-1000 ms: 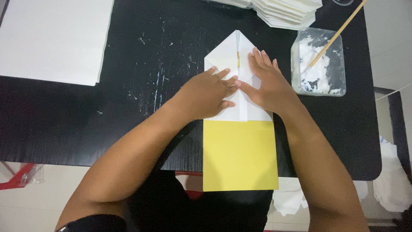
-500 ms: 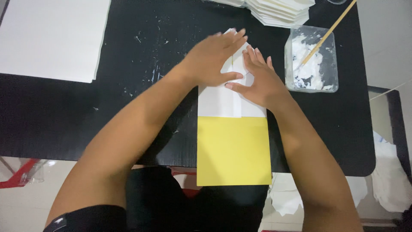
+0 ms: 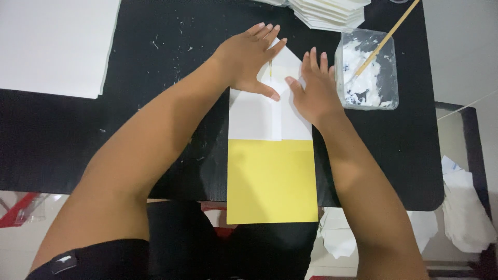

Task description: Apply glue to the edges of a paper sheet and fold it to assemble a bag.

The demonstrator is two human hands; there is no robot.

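In the head view, the left hand (image 3: 248, 61) and the right hand (image 3: 313, 89) are lying flat with fingers spread, gripping nothing, pressing the white folded flaps (image 3: 270, 106) of a yellow sheet (image 3: 272, 181) lying on the black table (image 3: 155, 119), left of the paste tub (image 3: 368, 72); the fold-pressing step seems underway, likely calling for firm, even smoothing along the seam

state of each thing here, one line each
folded paper: white flaps folded in, yellow end flat over the table edge
left hand: flat, pressing the left flap
right hand: flat, pressing the right flap
paste tub: open, stick resting in it
stack of folded papers: piled at table's far edge
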